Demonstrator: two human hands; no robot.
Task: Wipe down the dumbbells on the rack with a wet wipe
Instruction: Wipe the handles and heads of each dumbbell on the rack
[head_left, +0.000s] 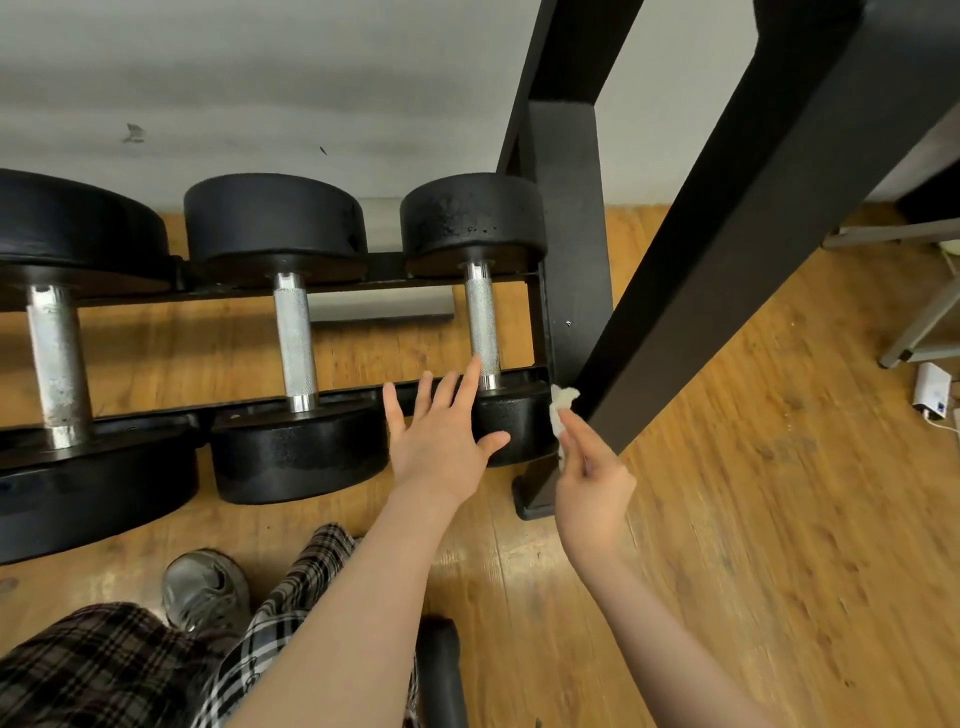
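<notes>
Head view looks down on three dumbbells lying across the two rails of a low black rack (363, 291), and the one in play is the rightmost dumbbell (480, 317), the smallest of the three, set hard against the rack's end post. The wet wipe (561, 415) is a small crumpled white wad pinched between the fingertips of the right hand (592, 478), held just beside the outer face of that dumbbell's near head; whether the wad actually touches the metal I cannot tell, since the hand blurs and the rack's slanting black beam (727, 234) crowds that corner. The left hand (441, 436) is spread wide with straight fingers — its thumb lies on the near head and its forefinger reaches up beside the knurled handle, as if to steady the weight. How much wiping is done is hard to judge from surfaces alone: none of the heads shows a clear wet sheen, the far head of the rightmost one looks pitted and dusty, and the leftmost dumbbell (57, 364) has a blotched, worn handle. My reading is that the work stands at the right end of the row, with this dumbbell being attended to and the middle dumbbell (293, 338) and the leftmost one either finished or still waiting — the picture does not settle which. Outward from the rack lie a wooden floor, a grey shoe (208, 592) and plaid trouser legs below, and a white charger (932, 400) at the far right.
</notes>
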